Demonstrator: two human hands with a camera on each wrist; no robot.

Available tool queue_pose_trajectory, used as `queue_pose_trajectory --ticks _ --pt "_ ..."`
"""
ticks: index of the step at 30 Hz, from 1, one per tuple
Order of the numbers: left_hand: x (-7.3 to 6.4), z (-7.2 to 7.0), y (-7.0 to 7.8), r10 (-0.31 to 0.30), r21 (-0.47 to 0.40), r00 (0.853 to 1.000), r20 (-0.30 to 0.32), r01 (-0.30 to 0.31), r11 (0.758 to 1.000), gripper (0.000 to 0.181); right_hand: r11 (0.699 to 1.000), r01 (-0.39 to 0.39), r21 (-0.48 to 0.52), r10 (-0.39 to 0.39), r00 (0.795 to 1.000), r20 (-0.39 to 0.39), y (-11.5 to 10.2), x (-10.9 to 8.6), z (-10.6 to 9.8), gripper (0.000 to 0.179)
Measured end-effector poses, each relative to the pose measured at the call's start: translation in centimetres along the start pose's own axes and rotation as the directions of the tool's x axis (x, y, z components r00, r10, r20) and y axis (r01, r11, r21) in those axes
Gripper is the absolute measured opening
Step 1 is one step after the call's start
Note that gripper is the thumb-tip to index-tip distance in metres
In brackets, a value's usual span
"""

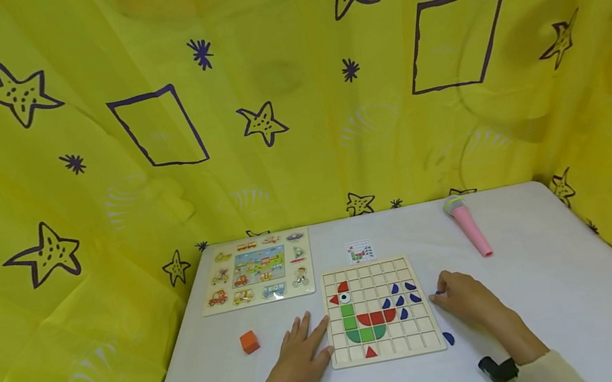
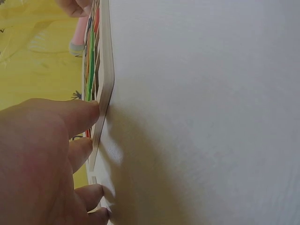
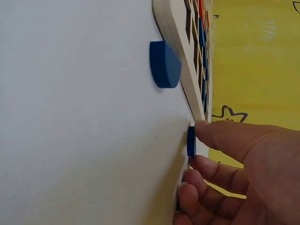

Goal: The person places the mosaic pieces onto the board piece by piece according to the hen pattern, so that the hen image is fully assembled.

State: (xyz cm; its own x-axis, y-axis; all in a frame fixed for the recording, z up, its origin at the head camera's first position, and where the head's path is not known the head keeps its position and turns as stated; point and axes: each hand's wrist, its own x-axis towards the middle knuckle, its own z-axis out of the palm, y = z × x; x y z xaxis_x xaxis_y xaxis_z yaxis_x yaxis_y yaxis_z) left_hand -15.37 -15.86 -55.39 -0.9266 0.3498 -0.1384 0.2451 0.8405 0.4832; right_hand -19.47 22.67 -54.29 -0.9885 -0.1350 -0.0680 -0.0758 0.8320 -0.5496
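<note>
A wooden grid board (image 1: 394, 339) lies on the table, its red, green and blue pieces forming a bird shape. My left hand (image 1: 303, 355) rests with spread fingers at the board's left edge; thumb and index finger touch its side in the left wrist view. Beyond the right edge, my right hand (image 1: 468, 300) pinches a blue leaf-shaped piece (image 3: 191, 141) between thumb and index finger, low over the table. A second blue piece (image 1: 449, 338) lies loose by the board's lower right corner. Behind the board is a small picture card (image 1: 360, 252) showing a similar bird.
At the back left lies a vehicle picture puzzle (image 1: 221, 305). An orange cube (image 1: 249, 342) sits left of my left hand. A pink toy microphone (image 1: 470, 229) lies at the back right. Yellow patterned cloth (image 1: 302, 171) hangs behind and beside the white table (image 1: 596, 303).
</note>
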Motion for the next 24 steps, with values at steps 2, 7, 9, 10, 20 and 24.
queue_pose_trajectory --ticks 2,7,9,10,20,24 --pt "0.0 0.0 0.0 0.000 -0.001 1.000 -0.001 0.000 1.000 0.062 1.000 -0.003 0.006 0.002 1.000 0.002 -0.1 0.0 0.0 0.020" --pt "0.1 0.1 -0.2 0.001 -0.006 1.000 -0.005 -0.001 1.000 0.062 1.000 -0.010 0.013 0.010 1.000 -0.016 0.1 0.0 -0.4 0.017" --pt "0.1 0.2 -0.3 0.000 -0.004 1.000 -0.005 0.000 1.000 0.062 1.000 -0.020 0.021 0.021 1.000 -0.018 0.2 -0.1 -0.5 0.019" --pt "0.1 0.2 -0.3 0.001 -0.005 1.000 -0.004 -0.001 1.000 0.062 0.999 -0.027 0.028 0.028 1.000 -0.014 0.3 -0.1 -0.5 0.019" --pt "0.1 0.1 -0.2 -0.001 -0.013 1.000 -0.009 0.001 1.000 0.062 0.998 0.014 0.065 -0.012 0.999 -0.036 0.6 -0.1 -0.4 0.005" --pt "0.1 0.0 -0.2 0.001 -0.009 1.000 -0.012 -0.001 1.000 0.061 0.995 0.008 0.103 -0.002 0.998 -0.057 0.9 -0.1 -0.6 0.007"
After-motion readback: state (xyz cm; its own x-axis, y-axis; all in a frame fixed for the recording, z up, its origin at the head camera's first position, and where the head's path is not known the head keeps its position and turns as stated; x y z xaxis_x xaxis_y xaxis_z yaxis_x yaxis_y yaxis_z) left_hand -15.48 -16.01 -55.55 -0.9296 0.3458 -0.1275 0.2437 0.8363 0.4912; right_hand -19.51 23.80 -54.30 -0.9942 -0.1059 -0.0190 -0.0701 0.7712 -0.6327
